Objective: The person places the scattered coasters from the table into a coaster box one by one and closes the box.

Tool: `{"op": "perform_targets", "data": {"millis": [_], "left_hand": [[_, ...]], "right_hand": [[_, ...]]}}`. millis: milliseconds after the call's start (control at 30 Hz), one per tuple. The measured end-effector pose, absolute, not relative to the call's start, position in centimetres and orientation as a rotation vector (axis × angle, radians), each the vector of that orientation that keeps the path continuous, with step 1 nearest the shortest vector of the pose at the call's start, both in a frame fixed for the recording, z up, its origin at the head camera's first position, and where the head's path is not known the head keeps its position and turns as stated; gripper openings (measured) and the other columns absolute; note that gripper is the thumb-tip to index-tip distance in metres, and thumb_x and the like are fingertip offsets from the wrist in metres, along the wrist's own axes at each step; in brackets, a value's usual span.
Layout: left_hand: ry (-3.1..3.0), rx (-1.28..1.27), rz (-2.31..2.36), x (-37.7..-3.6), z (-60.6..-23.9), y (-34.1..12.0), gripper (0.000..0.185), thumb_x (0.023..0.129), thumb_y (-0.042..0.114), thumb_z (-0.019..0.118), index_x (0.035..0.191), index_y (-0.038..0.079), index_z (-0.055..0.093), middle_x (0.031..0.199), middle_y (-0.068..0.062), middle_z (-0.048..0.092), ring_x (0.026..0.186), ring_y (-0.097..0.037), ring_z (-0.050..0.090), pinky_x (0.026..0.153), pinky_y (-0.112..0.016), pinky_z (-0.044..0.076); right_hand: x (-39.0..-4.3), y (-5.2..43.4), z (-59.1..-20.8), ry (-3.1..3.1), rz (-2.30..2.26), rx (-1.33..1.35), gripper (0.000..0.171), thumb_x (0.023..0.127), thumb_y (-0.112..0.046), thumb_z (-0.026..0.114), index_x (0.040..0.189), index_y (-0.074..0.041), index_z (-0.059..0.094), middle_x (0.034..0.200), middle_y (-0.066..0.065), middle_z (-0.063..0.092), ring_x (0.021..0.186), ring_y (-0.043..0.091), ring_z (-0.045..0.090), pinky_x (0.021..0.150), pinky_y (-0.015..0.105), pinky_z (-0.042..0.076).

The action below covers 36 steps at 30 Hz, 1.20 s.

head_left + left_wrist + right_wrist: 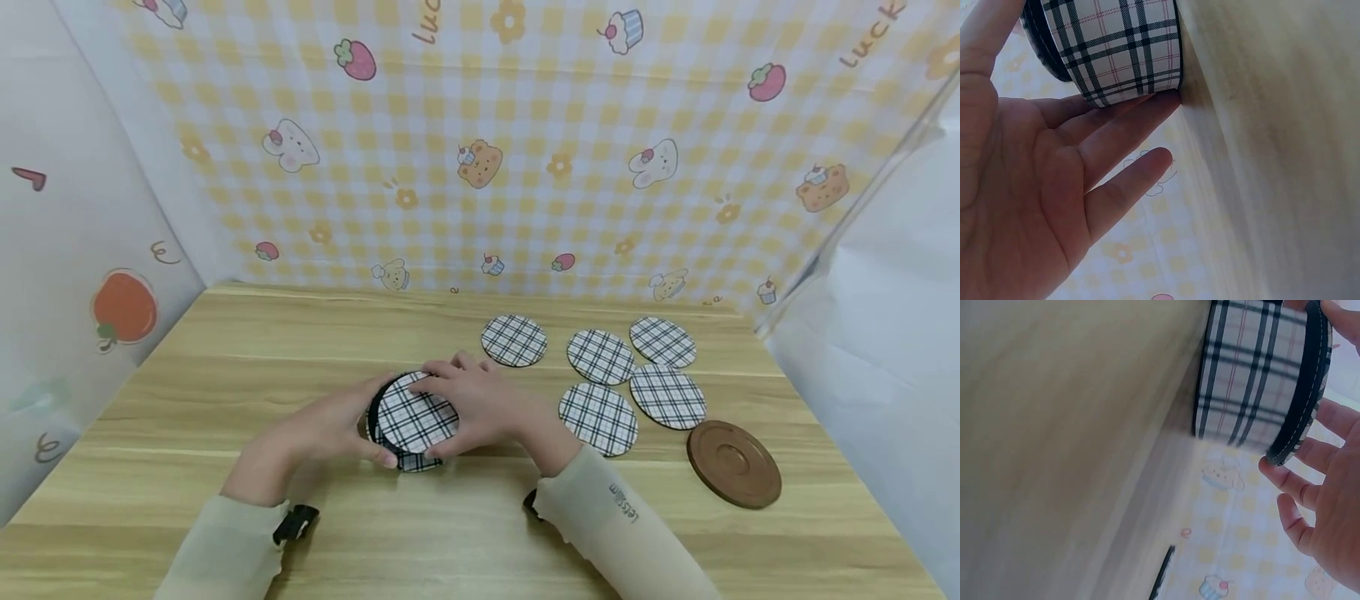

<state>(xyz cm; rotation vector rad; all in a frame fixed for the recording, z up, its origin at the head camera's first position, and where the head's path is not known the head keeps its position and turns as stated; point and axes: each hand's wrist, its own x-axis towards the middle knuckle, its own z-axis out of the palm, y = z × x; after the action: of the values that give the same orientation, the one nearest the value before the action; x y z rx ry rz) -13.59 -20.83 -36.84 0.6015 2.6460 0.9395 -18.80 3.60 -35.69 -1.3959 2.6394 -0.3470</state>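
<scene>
A round plaid holder (422, 462) stands on the table, white with black and thin red lines in the left wrist view. My left hand (333, 429) grips its side, thumb at the near edge and fingers around the far side. Over the holder's top, my right hand (487, 404) holds a round plaid coaster (416, 412) by its edge, between the thumb and fingers. Its dark stitched rim (1304, 394) shows at the holder's top in the right wrist view. The coaster covers the holder's opening, so the inside is hidden.
Several plaid coasters lie flat to the right, among them a far one (514, 340) and a near one (598, 419). A brown round disc (733, 464) with a ringed centre lies at the right. A patterned cloth backdrop (525, 225) rises behind the wooden table (420, 542).
</scene>
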Motion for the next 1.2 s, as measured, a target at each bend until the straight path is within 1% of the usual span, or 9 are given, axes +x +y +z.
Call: {"op": "perform_targets", "data": {"millis": [133, 300, 433, 567, 700, 833, 933, 1200], "left_hand": [[2.627, 0.611, 0.958, -13.6, -36.9, -20.7, 0.106, 0.071, 0.045, 0.086, 0.152, 0.004, 0.031, 0.141, -0.014, 0.054, 0.122, -0.029, 0.058, 0.106, -0.053, 0.047], [2.609, 0.575, 0.963, -13.5, -36.8, -20.6, 0.106, 0.072, 0.043, 0.087, 0.152, 0.004, 0.029, 0.142, -0.014, 0.053, 0.12, -0.027, 0.058, 0.103, -0.05, 0.049], [2.607, 0.568, 0.959, -13.6, -36.8, -20.6, 0.106, 0.072, 0.042, 0.087, 0.153, 0.004, 0.029, 0.142, -0.014, 0.053, 0.119, -0.027, 0.058, 0.102, -0.049, 0.049], [2.61, 0.561, 0.959, -13.6, -36.8, -20.7, 0.106, 0.072, 0.041, 0.087, 0.153, 0.004, 0.029, 0.142, -0.015, 0.053, 0.12, -0.028, 0.057, 0.102, -0.05, 0.049], [2.628, 0.557, 0.941, -13.5, -36.8, -20.7, 0.109, 0.072, 0.043, 0.086, 0.154, 0.003, 0.027, 0.145, -0.017, 0.05, 0.124, -0.031, 0.056, 0.106, -0.054, 0.047], [2.639, 0.551, 0.93, -13.3, -36.6, -20.7, 0.111, 0.072, 0.045, 0.086, 0.154, 0.001, 0.025, 0.148, -0.018, 0.048, 0.127, -0.033, 0.054, 0.109, -0.057, 0.043], [2.637, 0.551, 0.938, -13.2, -36.6, -20.7, 0.11, 0.072, 0.044, 0.086, 0.154, 0.001, 0.026, 0.147, -0.018, 0.049, 0.127, -0.033, 0.054, 0.108, -0.057, 0.043], [2.639, 0.579, 0.975, -13.3, -36.8, -20.7, 0.109, 0.07, 0.041, 0.088, 0.153, 0.003, 0.028, 0.144, -0.02, 0.051, 0.127, -0.036, 0.054, 0.108, -0.059, 0.044]], "right_hand": [[-18.7, 2.8, -35.9, 2.64, -0.305, -1.399, 0.078, 0.075, -0.06, 0.075, 0.144, -0.033, 0.05, 0.156, -0.003, 0.041, 0.125, 0.02, 0.041, 0.096, 0.043, 0.04], [-18.6, 2.3, -35.8, 2.624, -0.279, -1.4, 0.078, 0.075, -0.059, 0.076, 0.144, -0.032, 0.05, 0.156, -0.002, 0.04, 0.129, 0.022, 0.039, 0.102, 0.048, 0.039], [-18.6, 2.2, -35.9, 2.626, -0.274, -1.404, 0.078, 0.075, -0.058, 0.077, 0.144, -0.031, 0.05, 0.156, -0.003, 0.04, 0.129, 0.021, 0.039, 0.101, 0.047, 0.04], [-18.6, 2.1, -36.0, 2.63, -0.258, -1.401, 0.079, 0.075, -0.058, 0.077, 0.144, -0.032, 0.049, 0.157, -0.003, 0.039, 0.129, 0.021, 0.038, 0.1, 0.046, 0.04], [-18.5, 2.1, -35.8, 2.621, -0.245, -1.382, 0.083, 0.076, -0.057, 0.077, 0.148, -0.032, 0.045, 0.158, -0.005, 0.036, 0.129, 0.02, 0.036, 0.1, 0.046, 0.041], [-18.5, 2.2, -35.8, 2.612, -0.256, -1.371, 0.085, 0.077, -0.056, 0.077, 0.151, -0.03, 0.042, 0.16, -0.006, 0.035, 0.129, 0.019, 0.036, 0.097, 0.042, 0.042], [-18.6, 2.5, -35.9, 2.606, -0.274, -1.373, 0.085, 0.078, -0.056, 0.077, 0.151, -0.029, 0.042, 0.16, -0.005, 0.035, 0.128, 0.019, 0.037, 0.096, 0.04, 0.043], [-19.3, 3.7, -36.0, 2.603, -0.345, -1.342, 0.082, 0.08, -0.054, 0.077, 0.15, -0.027, 0.044, 0.16, -0.001, 0.036, 0.13, 0.021, 0.038, 0.102, 0.04, 0.048]]}}
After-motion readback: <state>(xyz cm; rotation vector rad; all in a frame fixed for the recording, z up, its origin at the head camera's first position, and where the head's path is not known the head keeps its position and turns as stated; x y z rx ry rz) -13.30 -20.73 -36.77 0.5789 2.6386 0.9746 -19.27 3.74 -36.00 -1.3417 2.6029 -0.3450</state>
